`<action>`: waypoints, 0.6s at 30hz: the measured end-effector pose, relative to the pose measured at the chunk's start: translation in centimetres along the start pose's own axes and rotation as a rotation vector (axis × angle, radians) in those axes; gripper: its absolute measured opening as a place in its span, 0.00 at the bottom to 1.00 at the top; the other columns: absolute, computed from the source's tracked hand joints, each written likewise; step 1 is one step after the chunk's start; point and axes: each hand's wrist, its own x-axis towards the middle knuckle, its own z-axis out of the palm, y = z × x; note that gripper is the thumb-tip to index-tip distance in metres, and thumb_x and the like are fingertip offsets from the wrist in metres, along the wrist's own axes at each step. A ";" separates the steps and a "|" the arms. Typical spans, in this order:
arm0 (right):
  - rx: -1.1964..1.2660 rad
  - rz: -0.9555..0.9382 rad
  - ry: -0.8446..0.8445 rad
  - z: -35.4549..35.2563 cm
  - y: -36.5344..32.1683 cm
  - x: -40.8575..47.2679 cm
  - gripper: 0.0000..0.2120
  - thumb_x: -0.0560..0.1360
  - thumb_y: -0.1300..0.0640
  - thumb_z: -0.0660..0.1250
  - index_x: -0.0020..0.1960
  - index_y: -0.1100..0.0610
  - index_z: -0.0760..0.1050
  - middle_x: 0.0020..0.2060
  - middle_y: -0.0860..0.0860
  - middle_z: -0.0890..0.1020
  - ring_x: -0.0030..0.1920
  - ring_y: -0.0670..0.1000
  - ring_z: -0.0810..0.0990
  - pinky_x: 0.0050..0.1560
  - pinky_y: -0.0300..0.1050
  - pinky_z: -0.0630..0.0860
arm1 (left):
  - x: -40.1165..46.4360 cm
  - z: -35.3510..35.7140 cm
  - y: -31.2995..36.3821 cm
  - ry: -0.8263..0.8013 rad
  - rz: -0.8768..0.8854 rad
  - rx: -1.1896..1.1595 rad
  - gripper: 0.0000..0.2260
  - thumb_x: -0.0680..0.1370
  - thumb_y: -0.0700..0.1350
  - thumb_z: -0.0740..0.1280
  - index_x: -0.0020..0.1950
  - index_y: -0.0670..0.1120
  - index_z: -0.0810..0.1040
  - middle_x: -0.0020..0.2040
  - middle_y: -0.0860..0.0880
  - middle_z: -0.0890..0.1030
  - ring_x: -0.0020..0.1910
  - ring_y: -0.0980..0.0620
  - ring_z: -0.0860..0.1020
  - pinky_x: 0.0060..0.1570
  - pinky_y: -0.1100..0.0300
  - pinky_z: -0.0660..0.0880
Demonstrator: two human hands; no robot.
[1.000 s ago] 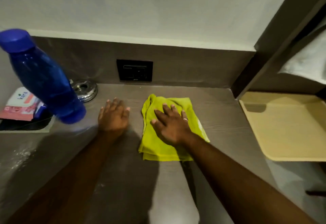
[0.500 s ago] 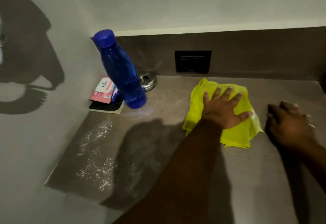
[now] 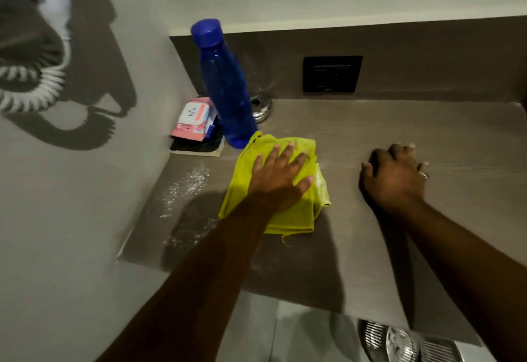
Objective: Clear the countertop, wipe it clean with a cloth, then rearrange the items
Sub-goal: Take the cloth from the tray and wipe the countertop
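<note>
- Pressing down with straight, spread fingers, the left hand [image 3: 281, 179] lies flat on the folded yellow-green microfibre cloth [image 3: 305, 213]; this grip pinches nothing.
- The right hand [image 3: 395, 175], at three o'clock from the cloth and apart from it, rests on the grey-brown wood-grain worktop [image 3: 427, 133] with fingers loosely bent, holding nothing.
- At eleven o'clock of the cloth, its corner just beside the base, stands the translucent blue plastic bottle with a blue cap [image 3: 225, 85].
- A pink-and-white wipes packet [image 3: 194, 118] lies on a dark tray at nine o'clock of the bottle.
- White powder specks [image 3: 185, 188] dot the worktop at nine o'clock of the cloth.
- A round shiny metal dish [image 3: 261, 106] sits behind the bottle.
- A black socket plate [image 3: 332, 73] is on the backsplash.
</note>
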 end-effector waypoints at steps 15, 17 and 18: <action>-0.074 -0.137 -0.114 2.0 -5.9 -2.7 0.29 0.79 0.38 0.45 0.77 0.46 0.54 0.79 0.55 0.52 0.78 0.60 0.46 0.74 0.67 0.42 | -5.2 -0.5 -10.8 0.029 -0.004 0.049 0.32 0.73 0.69 0.49 0.76 0.61 0.53 0.79 0.54 0.53 0.78 0.49 0.51 0.75 0.43 0.50; -0.088 -0.127 -0.143 2.0 -6.5 -2.9 0.30 0.78 0.37 0.44 0.78 0.46 0.52 0.79 0.56 0.50 0.78 0.61 0.45 0.73 0.68 0.40 | -5.5 -0.8 -11.9 0.007 -0.019 0.056 0.32 0.73 0.69 0.47 0.76 0.62 0.51 0.79 0.55 0.51 0.78 0.50 0.51 0.75 0.44 0.49; -0.095 -0.127 -0.152 2.0 -6.7 -3.0 0.30 0.78 0.37 0.44 0.78 0.46 0.52 0.79 0.56 0.49 0.78 0.62 0.44 0.73 0.69 0.40 | -5.6 -0.9 -12.2 0.006 -0.018 0.054 0.33 0.72 0.70 0.46 0.76 0.62 0.51 0.80 0.55 0.51 0.78 0.50 0.50 0.75 0.44 0.48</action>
